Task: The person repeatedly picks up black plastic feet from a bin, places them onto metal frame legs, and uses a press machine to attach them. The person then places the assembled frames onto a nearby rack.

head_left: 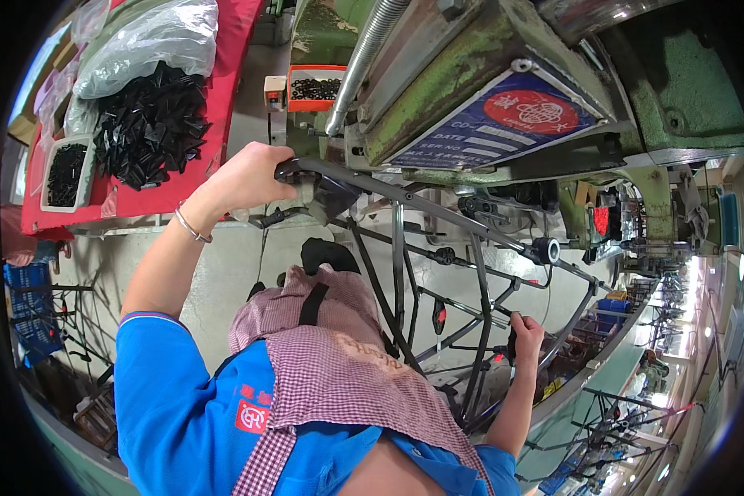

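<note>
A folding frame of dark and silver metal tubes (463, 221) stretches across in front of me, below the green machine (438, 107). My left hand (259, 175) is closed around the curved black end of its upper tube, at the upper left. Lower right, my right hand (527, 337) has its fingers wrapped round a black upright part of the same frame. A round black-and-silver fitting (546, 250) sits on the far right end of the upper tube. My apron and legs hide part of the frame's lower side.
On the red-covered table (202, 178) at the left lie a pile of black plastic pieces (153, 124), a clear plastic bag (153, 41) and a white tray (85, 178) of small black parts. An orange box (314, 104) of black rings stands beside the machine. More tubular frames (628, 422) stand lower right.
</note>
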The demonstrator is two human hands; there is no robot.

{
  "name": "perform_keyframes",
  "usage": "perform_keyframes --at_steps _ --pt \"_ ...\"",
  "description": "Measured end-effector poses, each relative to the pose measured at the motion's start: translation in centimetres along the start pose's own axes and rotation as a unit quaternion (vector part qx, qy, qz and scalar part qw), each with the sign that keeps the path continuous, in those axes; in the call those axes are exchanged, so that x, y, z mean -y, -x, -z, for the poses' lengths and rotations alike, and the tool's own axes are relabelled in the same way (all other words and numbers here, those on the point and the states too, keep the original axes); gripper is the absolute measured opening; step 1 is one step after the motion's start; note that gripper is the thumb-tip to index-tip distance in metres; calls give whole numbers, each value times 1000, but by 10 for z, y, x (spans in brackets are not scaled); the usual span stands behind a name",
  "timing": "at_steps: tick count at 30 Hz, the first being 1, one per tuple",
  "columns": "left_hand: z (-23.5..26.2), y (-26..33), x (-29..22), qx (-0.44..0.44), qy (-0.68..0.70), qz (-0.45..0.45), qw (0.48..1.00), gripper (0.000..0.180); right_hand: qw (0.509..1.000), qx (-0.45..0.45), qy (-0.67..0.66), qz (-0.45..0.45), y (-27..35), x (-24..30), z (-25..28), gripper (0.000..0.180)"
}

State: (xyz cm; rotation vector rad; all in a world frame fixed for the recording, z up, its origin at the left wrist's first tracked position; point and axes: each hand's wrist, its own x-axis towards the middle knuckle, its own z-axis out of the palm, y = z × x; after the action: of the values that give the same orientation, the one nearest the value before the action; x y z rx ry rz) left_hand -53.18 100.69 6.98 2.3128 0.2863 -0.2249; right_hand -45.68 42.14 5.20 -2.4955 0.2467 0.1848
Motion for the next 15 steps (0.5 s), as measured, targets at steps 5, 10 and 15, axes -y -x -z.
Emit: perform_keyframes --at_steps 5,10,15 --pt "-5 -1 7 -21 15 -26 999 36 1000 8 18 11 -5 -3 4 41" --pt "-9 -2 12 -34 18 -46 998 39 999 3 33 19 -4 2 4 41" --pt "0 2 0 0 5 -8 1000 43 1000 -4 23 12 -1 5 3 41"
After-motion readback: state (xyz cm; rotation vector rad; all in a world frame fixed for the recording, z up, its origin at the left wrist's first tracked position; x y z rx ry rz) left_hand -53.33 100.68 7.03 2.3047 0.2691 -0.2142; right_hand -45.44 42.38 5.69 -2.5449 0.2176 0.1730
